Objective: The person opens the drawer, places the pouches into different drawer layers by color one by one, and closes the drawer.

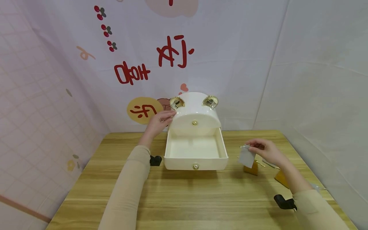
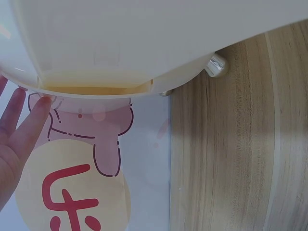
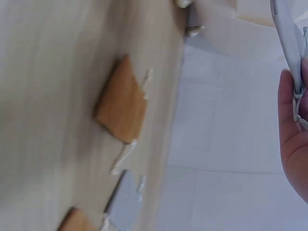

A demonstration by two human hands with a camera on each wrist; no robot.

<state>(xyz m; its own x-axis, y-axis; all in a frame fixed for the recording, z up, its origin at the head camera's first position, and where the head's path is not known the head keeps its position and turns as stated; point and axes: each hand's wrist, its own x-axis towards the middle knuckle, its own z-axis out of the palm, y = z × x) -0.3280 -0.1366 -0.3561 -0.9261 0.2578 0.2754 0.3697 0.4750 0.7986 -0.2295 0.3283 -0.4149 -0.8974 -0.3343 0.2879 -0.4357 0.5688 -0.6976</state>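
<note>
A glossy white storage box point(image 1: 198, 116) with two gold-rimmed ears stands at the back of the table, its lower drawer point(image 1: 196, 163) pulled out and bare inside. My left hand point(image 1: 160, 123) touches the box's upper left side with extended fingers; the left wrist view shows the fingertips point(image 2: 44, 102) right at the box's edge. Right of the drawer, my right hand point(image 1: 266, 150) pinches a small grey drawstring pouch point(image 1: 246, 157) by its top, above the table. In the right wrist view the grey pouch point(image 3: 288, 41) hangs from the fingers, partly cut off by the frame.
Beneath and beside the right hand lie orange-brown pouches point(image 1: 251, 170) with pale cords, and another grey pouch point(image 3: 125, 199). The wooden table point(image 1: 184, 198) meets a printed white cloth point(image 1: 230, 64) behind the box. A black piece point(image 1: 284, 202) sits by the right wrist.
</note>
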